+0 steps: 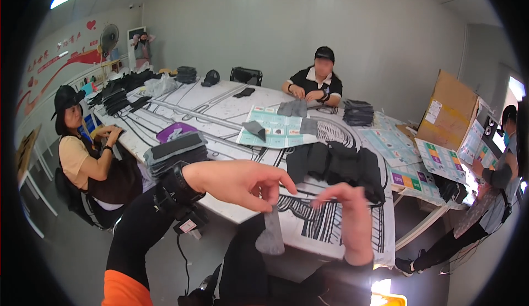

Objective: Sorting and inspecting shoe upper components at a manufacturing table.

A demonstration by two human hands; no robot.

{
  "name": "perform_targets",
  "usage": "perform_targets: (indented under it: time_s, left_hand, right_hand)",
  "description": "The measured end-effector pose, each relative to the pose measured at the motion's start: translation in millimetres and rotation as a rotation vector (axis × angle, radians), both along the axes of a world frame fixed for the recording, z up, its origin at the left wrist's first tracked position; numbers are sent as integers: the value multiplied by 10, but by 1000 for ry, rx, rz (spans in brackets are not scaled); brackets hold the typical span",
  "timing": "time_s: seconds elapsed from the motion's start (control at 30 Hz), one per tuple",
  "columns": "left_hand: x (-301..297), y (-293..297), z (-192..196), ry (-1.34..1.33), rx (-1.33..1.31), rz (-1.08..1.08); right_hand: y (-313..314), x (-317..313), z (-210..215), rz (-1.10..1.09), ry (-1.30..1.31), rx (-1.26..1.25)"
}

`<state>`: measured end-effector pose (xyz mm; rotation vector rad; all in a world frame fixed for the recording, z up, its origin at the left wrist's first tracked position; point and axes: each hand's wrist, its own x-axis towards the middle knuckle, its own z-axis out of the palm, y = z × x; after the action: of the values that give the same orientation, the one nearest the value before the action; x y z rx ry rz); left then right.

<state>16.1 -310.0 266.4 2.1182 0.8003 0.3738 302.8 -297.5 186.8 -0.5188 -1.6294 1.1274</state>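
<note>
My left hand [242, 184] reaches in over the near edge of the table, a black band on its wrist. Pinched under its fingers, a small grey sock [270, 237] hangs down in front of my dark-clothed lap. To its right, my right hand [352, 218] is raised with fingers bent and apart, slightly blurred, and nothing shows in it. Just beyond both hands lies a row of dark socks [336, 162]. A stack of folded grey socks [175, 150] stands to the left of my left hand.
Printed sheets [275, 127] with grey socks lie mid-table [220, 105]. A purple tray [177, 132] sits behind the near stack. Co-workers sit at the left [85, 151] and far side [317, 80]; another person [496, 179] stands right, by a cardboard box [449, 110].
</note>
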Motion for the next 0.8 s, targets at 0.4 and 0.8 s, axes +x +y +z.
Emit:
perform_targets:
  time_s: [0.4, 0.8]
  left_hand:
    - [241, 546, -239, -86, -166, -84]
    - [62, 1413, -1936, -42, -549, 443]
  right_hand:
    - [616, 563, -1369, 1065, 183, -867]
    - [994, 1144, -1401, 25, -336, -827]
